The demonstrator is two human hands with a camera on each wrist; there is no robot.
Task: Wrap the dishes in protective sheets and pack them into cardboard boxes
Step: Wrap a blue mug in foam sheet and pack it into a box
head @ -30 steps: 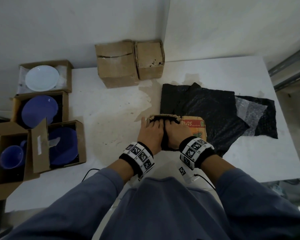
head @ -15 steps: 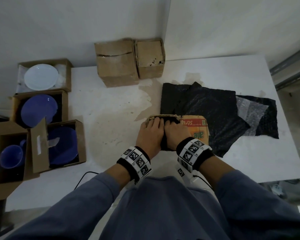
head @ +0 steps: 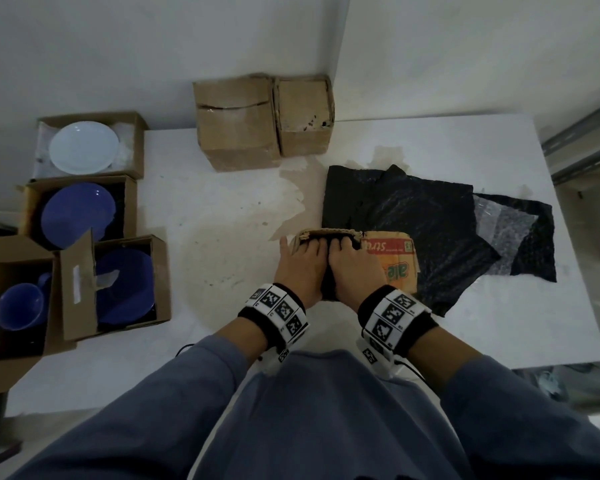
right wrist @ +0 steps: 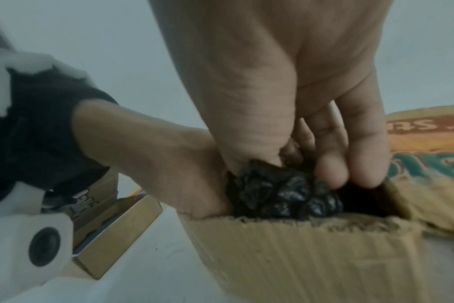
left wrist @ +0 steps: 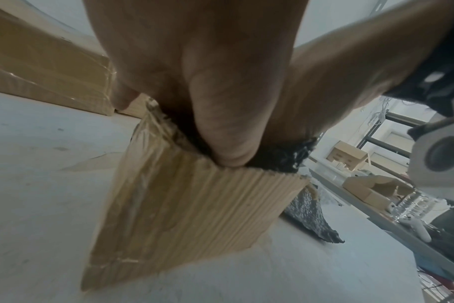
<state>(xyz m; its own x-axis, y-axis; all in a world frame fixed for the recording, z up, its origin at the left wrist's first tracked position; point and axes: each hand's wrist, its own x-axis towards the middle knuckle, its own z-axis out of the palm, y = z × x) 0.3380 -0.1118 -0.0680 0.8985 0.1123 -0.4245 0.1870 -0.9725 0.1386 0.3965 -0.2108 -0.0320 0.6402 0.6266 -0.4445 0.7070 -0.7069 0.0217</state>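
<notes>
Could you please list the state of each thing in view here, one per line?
Small box: open, both hands inside.
Black wrapped bundle: being pressed into the small box.
Left hand: fingers in the box.
Right hand: gripping the bundle.
Two back boxes: closed.
Four left boxes: open, dishes unwrapped.
Black sheets: spread flat.

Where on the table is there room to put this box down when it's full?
Bare table lies between the open boxes of blue dishes, the two closed boxes at the wall, and both hands. The far right corner behind the black sheets is bare too. The left edge and the sheets' side are crowded.
</notes>
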